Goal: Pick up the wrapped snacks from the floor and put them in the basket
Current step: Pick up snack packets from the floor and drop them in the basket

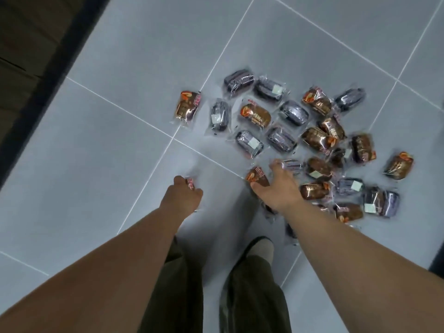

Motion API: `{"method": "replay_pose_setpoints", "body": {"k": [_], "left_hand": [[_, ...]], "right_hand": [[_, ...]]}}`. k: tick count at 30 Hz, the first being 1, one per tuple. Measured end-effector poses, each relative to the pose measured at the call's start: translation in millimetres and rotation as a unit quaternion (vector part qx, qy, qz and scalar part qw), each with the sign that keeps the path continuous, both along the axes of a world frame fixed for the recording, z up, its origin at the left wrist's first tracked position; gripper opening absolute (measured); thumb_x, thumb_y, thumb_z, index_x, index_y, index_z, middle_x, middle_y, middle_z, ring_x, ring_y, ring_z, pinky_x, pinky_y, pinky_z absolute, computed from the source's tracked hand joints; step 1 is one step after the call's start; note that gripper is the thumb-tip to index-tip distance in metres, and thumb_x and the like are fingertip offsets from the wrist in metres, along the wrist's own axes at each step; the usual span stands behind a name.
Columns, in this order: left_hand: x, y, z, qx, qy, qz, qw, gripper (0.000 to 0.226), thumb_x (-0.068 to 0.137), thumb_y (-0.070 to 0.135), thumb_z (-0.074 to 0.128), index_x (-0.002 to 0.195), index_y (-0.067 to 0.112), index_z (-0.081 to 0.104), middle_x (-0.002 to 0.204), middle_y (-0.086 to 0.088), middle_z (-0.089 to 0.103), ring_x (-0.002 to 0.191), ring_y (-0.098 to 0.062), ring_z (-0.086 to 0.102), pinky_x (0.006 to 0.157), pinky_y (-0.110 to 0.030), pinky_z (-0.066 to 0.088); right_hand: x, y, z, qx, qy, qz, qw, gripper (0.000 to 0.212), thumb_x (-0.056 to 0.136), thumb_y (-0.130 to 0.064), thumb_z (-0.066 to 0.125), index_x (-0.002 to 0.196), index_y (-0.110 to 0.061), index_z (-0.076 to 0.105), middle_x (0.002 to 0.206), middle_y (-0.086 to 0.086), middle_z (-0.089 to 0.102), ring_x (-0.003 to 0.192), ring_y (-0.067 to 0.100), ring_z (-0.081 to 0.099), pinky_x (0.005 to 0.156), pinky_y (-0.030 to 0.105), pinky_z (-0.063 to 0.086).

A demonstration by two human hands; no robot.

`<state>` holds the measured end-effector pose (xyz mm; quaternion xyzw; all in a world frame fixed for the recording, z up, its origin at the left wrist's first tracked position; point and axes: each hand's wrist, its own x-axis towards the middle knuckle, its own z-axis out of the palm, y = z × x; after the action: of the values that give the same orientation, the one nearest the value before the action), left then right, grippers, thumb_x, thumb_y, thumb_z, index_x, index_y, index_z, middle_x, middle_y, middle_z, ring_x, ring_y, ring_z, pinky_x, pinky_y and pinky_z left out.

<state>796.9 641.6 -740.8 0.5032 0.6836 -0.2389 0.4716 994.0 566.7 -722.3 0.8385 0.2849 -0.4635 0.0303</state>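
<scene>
Several wrapped snacks [286, 111] lie scattered on the grey tiled floor, some brown with orange print, some dark purple. My left hand [182, 195] is curled around a wrapped snack [191, 183], of which only the red-printed end shows. My right hand [276, 186] reaches into the near edge of the pile and grips a brown snack [257, 177], with a purple snack [292, 165] at its fingertips. No basket is in view.
A dark skirting strip [48, 85] and a wooden wall run along the left. My legs in olive trousers [254, 292] and a foot [263, 248] stand at the bottom centre. Bare tiles [108, 164] lie left of the pile.
</scene>
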Motion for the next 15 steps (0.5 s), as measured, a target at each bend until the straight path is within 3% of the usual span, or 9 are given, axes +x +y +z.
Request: {"method": "replay_pose_setpoints", "body": {"k": [5,10,13,15], "left_hand": [[1,-20,-76,-0.013,0.065,0.046,0.997,0.064,0.09,0.025,0.055,0.14,0.007,0.019,0.132,-0.022,0.037,0.117,-0.036,0.046,0.089,-0.037,0.04],[-7,-39,-139,-0.015,0.096,0.07,0.993,0.078,0.084,0.035,0.063,0.142,0.01,0.018,0.126,-0.018,0.043,0.113,-0.036,0.049,0.094,-0.042,0.043],[-7,-49,-164,0.006,0.127,0.088,0.988,0.096,0.081,0.031,0.068,0.147,0.009,0.002,0.132,-0.02,0.035,0.119,-0.039,0.043,0.101,-0.047,0.04],[-7,-53,-176,0.029,0.145,0.094,0.985,0.096,0.084,0.027,0.064,0.148,0.008,-0.006,0.136,-0.021,0.03,0.122,-0.041,0.038,0.102,-0.047,0.035]], "right_hand": [[4,-10,-75,-0.034,-0.002,0.023,0.999,0.069,0.087,-0.038,0.061,0.143,-0.014,0.03,0.142,0.017,0.037,0.13,0.035,0.038,0.107,0.038,0.031],[5,-19,-140,-0.088,-0.019,0.069,0.994,0.077,0.09,-0.037,0.057,0.149,-0.017,0.013,0.143,0.024,0.033,0.132,0.041,0.033,0.11,0.042,0.027],[6,-23,-172,-0.104,-0.025,0.067,0.992,0.081,0.09,-0.037,0.057,0.151,-0.02,0.007,0.146,0.025,0.028,0.134,0.042,0.029,0.111,0.044,0.026],[5,-25,-187,-0.108,-0.036,0.068,0.991,0.08,0.091,-0.038,0.055,0.151,-0.023,0.004,0.146,0.024,0.027,0.134,0.04,0.028,0.11,0.046,0.026]]}}
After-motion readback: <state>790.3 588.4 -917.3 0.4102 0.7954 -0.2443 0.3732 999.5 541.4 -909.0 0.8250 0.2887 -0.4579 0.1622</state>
